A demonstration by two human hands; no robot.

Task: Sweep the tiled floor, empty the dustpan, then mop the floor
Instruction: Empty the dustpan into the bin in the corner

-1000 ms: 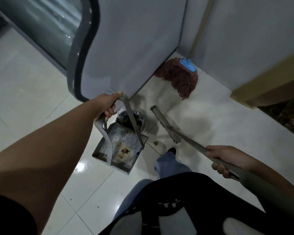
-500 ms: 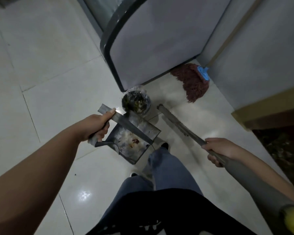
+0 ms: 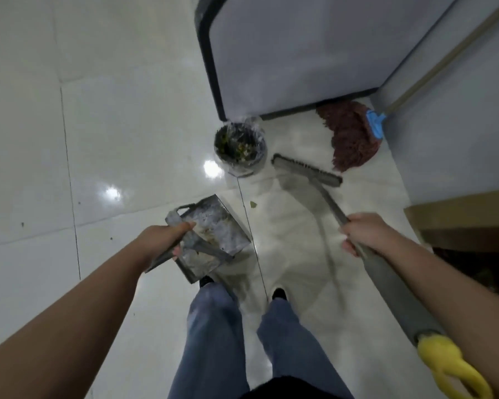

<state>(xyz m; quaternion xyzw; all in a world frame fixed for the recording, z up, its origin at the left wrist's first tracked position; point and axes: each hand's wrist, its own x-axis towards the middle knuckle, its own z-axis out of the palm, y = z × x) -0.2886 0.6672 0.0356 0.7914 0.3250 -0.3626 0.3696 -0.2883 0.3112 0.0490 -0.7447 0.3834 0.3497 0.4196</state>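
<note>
The left hand (image 3: 164, 240) is gripping the metal handle of the dustpan (image 3: 213, 237), fingers curled round it, holding the pan tilted over the floor (image 3: 113, 125) just ahead of the person's left shoe. Dried dirt is showing on the pan's inner face. The right hand (image 3: 363, 233) is wrapping round the gray handle of the broom (image 3: 307, 169), whose brush head is resting on the tiles ahead, beside the bin. A yellow loop is capping the handle's near end. The bin (image 3: 239, 146), lined with clear plastic and holding scraps, is standing at the corner of the gray cabinet (image 3: 300, 53). The mop (image 3: 352, 136) is lying against the wall beyond the broom, its stick leaning up to the right.
</note>
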